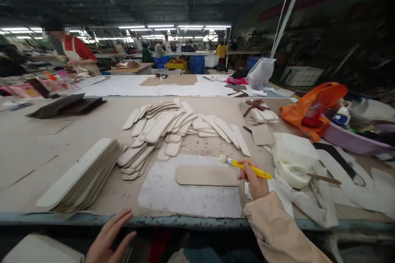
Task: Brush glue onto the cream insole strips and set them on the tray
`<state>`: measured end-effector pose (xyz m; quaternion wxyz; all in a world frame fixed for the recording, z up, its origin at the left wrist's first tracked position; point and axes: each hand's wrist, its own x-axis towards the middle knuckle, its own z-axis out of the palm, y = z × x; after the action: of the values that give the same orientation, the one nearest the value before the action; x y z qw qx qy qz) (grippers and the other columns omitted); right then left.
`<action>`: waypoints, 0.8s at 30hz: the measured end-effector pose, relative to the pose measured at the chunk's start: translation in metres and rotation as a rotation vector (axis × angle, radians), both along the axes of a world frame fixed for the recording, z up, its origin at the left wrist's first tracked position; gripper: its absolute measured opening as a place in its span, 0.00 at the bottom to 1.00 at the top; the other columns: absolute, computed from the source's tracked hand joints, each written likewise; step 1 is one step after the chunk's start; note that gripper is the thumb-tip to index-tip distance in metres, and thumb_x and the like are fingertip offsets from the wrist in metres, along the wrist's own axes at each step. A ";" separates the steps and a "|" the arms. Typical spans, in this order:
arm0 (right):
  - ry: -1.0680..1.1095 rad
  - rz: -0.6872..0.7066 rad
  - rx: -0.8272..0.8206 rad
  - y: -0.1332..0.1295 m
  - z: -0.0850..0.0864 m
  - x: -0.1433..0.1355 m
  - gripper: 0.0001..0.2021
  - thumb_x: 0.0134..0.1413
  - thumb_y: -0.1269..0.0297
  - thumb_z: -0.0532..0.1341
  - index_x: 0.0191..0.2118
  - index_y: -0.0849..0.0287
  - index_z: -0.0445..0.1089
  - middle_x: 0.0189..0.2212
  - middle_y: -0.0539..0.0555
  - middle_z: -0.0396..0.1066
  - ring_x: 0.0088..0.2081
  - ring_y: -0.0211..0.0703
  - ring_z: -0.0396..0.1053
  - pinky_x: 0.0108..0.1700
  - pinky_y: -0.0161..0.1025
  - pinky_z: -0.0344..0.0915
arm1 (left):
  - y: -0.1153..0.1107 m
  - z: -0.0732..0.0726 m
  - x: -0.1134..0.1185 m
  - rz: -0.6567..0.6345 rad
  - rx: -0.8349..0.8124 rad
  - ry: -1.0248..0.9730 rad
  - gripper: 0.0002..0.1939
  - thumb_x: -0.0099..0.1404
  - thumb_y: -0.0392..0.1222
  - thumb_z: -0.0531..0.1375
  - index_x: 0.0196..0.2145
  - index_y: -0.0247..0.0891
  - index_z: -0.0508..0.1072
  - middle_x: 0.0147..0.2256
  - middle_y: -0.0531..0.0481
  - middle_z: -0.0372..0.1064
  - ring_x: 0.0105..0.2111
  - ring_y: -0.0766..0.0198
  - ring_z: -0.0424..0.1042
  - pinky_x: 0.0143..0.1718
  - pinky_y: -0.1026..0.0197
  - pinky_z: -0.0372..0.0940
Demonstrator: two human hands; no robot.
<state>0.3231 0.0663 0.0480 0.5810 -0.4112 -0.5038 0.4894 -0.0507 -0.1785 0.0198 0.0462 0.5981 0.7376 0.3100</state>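
Tan sheeting covers the broad worktable [106, 129], which reaches from the near edge toward a second, white-topped table [120, 84]. Close to the person lies a white sheet [160, 199], smudged in places. Beyond it and to its left spreads a loose, overlapping pile of cream pieces [159, 127], and farther left sits a slanting stack of long strips [78, 168]. At the right are a purple basin [352, 137], an orange bag [304, 104] and a white tub [299, 174] with a flat stick [325, 179] across it. A single beige strip [206, 176] with rounded corners lies flat on the white sheet, its long axis running left to right. The right hand [257, 183] is at its right end, so nearly all of the strip stretches leftward from those fingers; whether they touch it cannot be told. The left hand [108, 238] is farther off, low at the table's near edge, its fingers extended, thumb spread away, nothing seen in its grasp. The right fingers are closed round the yellow handle of a paintbrush [261, 172], whose pale bristles [222, 158] point left, just past the strip's far edge as seen here.
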 end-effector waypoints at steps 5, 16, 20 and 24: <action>0.036 0.042 -0.114 -0.001 -0.010 -0.002 0.17 0.53 0.48 0.59 0.35 0.59 0.65 0.13 0.43 0.56 0.15 0.35 0.54 0.18 0.32 0.56 | 0.127 0.001 0.050 -0.371 -0.009 -0.006 0.35 0.58 0.46 0.62 0.61 0.41 0.56 0.60 0.41 0.57 0.63 0.49 0.50 0.61 0.43 0.53; -0.046 0.200 -0.230 -0.021 -0.014 -0.070 0.20 0.55 0.44 0.55 0.35 0.59 0.65 0.16 0.45 0.63 0.15 0.32 0.55 0.17 0.30 0.51 | 0.183 -0.009 0.050 -0.457 -0.146 -0.040 0.43 0.53 0.42 0.64 0.63 0.39 0.51 0.60 0.42 0.58 0.62 0.50 0.51 0.62 0.43 0.50; -0.125 0.258 -0.247 -0.023 -0.015 -0.104 0.20 0.55 0.43 0.54 0.34 0.58 0.64 0.15 0.45 0.63 0.14 0.33 0.55 0.16 0.30 0.51 | 0.184 -0.009 0.053 -0.451 -0.111 -0.078 0.47 0.52 0.42 0.64 0.65 0.40 0.45 0.56 0.43 0.64 0.59 0.49 0.55 0.60 0.42 0.52; -0.223 0.274 -0.227 -0.021 -0.015 -0.126 0.17 0.58 0.47 0.53 0.32 0.57 0.63 0.14 0.44 0.63 0.14 0.34 0.55 0.17 0.31 0.52 | 0.184 -0.008 0.055 -0.437 -0.110 -0.114 0.52 0.51 0.42 0.65 0.66 0.41 0.39 0.54 0.44 0.66 0.57 0.49 0.58 0.58 0.42 0.54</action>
<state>0.1976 0.0452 0.0330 0.3996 -0.4532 -0.5579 0.5688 0.0041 0.0051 0.0119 0.1864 0.7216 0.6025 0.2854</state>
